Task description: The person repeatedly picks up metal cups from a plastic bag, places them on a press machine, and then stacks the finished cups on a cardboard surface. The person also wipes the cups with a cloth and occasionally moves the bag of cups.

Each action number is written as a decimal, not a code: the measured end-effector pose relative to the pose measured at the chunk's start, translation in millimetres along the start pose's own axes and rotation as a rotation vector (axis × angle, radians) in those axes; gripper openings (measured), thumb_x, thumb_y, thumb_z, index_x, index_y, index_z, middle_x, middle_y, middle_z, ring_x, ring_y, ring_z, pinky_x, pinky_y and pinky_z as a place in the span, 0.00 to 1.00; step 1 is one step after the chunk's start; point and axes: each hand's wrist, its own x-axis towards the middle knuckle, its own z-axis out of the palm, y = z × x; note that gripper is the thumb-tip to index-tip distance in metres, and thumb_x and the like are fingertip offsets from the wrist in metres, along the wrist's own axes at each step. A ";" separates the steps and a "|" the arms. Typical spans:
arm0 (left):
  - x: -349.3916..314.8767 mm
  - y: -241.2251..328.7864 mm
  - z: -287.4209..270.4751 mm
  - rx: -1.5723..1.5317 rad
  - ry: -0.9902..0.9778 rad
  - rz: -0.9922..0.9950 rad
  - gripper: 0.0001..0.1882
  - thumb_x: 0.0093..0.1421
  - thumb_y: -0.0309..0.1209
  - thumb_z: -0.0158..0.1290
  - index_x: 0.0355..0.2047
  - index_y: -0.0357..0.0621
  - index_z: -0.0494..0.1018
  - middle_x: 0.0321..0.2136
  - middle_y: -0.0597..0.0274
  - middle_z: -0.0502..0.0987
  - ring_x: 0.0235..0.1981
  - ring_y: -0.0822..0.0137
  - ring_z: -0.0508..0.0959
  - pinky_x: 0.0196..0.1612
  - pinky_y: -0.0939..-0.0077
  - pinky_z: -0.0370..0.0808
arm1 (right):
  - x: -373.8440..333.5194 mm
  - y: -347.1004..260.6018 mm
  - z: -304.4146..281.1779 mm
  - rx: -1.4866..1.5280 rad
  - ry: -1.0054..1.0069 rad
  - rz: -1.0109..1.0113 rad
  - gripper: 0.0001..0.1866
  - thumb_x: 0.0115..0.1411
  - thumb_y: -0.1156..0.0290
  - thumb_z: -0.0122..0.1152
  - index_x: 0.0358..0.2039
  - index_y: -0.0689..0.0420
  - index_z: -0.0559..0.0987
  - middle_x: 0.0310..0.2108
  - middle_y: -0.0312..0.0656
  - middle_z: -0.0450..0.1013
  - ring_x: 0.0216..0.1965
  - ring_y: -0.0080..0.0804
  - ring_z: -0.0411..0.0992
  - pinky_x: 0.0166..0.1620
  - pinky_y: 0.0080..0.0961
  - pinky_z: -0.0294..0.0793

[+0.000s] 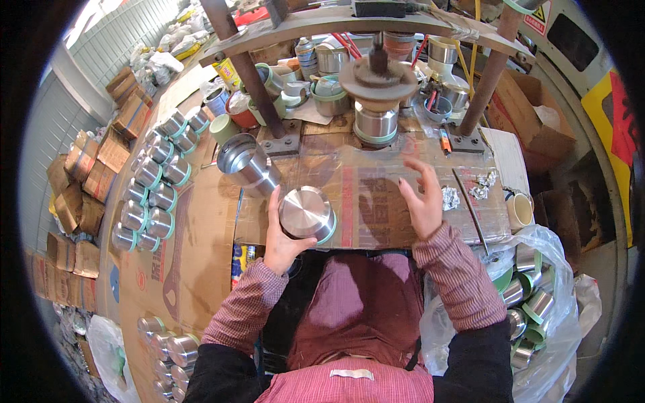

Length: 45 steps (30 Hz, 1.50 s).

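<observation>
My left hand (282,243) grips a round steel cup (304,209) with a pale green rim, its shiny flat end facing up, just above the table's front edge. Thumb and fingers wrap its side. Beside it a taller steel cylinder (247,164) leans to the left, its open end upward. My right hand (424,201) hovers over the right part of the cardboard-covered table (366,188), fingers apart and holding nothing. Ahead of it another steel cup with a green rim (376,124) stands under the round head of a press (377,84), touching or nearly touching it.
Rows of steel cups (149,174) stand at the left, with more (181,349) at the lower left. A plastic bag of cups (531,295) sits at the right. Press posts (485,80) flank the work spot. A thin rod (470,208) and crumpled foil (450,197) lie at the right.
</observation>
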 end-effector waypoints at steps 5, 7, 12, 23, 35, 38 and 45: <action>12.0 7.8 11.2 -0.136 0.033 0.010 0.71 0.35 0.14 0.70 0.75 0.50 0.38 0.64 0.50 0.62 0.64 0.56 0.68 0.68 0.60 0.65 | 56.7 49.9 51.5 0.151 0.194 0.168 0.43 0.55 0.64 0.72 0.67 0.63 0.62 0.63 0.56 0.62 0.65 0.51 0.62 0.67 0.39 0.60; 22.8 12.8 15.9 -0.121 0.040 0.070 0.71 0.35 0.13 0.69 0.75 0.50 0.38 0.63 0.50 0.63 0.63 0.56 0.68 0.67 0.61 0.66 | 77.1 63.3 69.5 0.009 0.224 0.157 0.50 0.51 0.61 0.76 0.69 0.63 0.58 0.65 0.58 0.60 0.67 0.54 0.59 0.68 0.42 0.60; 50.5 21.3 33.1 -0.201 0.134 0.059 0.68 0.37 0.12 0.67 0.75 0.52 0.39 0.61 0.51 0.64 0.62 0.57 0.68 0.66 0.61 0.67 | 118.8 64.9 100.2 -0.008 0.260 0.109 0.66 0.41 0.59 0.83 0.73 0.62 0.49 0.68 0.61 0.56 0.69 0.55 0.56 0.70 0.44 0.56; 180.3 -5.9 88.3 -0.056 0.324 0.174 0.65 0.48 0.19 0.70 0.75 0.54 0.36 0.63 0.47 0.62 0.61 0.56 0.67 0.65 0.63 0.66 | 56.7 2.0 50.0 0.616 0.345 0.237 0.57 0.46 0.74 0.80 0.71 0.61 0.52 0.62 0.48 0.63 0.61 0.37 0.66 0.62 0.32 0.69; 204.4 -21.2 150.2 0.098 0.062 0.167 0.66 0.46 0.27 0.71 0.74 0.35 0.34 0.66 0.37 0.59 0.67 0.47 0.63 0.70 0.60 0.59 | -116.5 -46.5 -70.1 0.456 0.401 0.347 0.64 0.41 0.75 0.80 0.74 0.57 0.47 0.65 0.48 0.59 0.66 0.40 0.62 0.68 0.36 0.61; 142.8 -2.3 136.6 0.314 0.080 0.258 0.59 0.52 0.26 0.66 0.74 0.40 0.37 0.69 0.38 0.54 0.70 0.45 0.55 0.73 0.52 0.48 | -139.9 -46.4 -79.2 0.494 0.448 0.379 0.64 0.41 0.76 0.80 0.74 0.56 0.47 0.64 0.47 0.60 0.65 0.40 0.63 0.68 0.36 0.62; -21.0 21.2 137.6 0.008 -0.134 0.410 0.47 0.57 0.22 0.54 0.73 0.39 0.44 0.67 0.48 0.57 0.69 0.53 0.60 0.73 0.51 0.48 | -195.4 -40.0 -97.8 0.289 0.465 0.478 0.64 0.42 0.70 0.82 0.74 0.55 0.49 0.65 0.46 0.61 0.65 0.39 0.64 0.67 0.36 0.63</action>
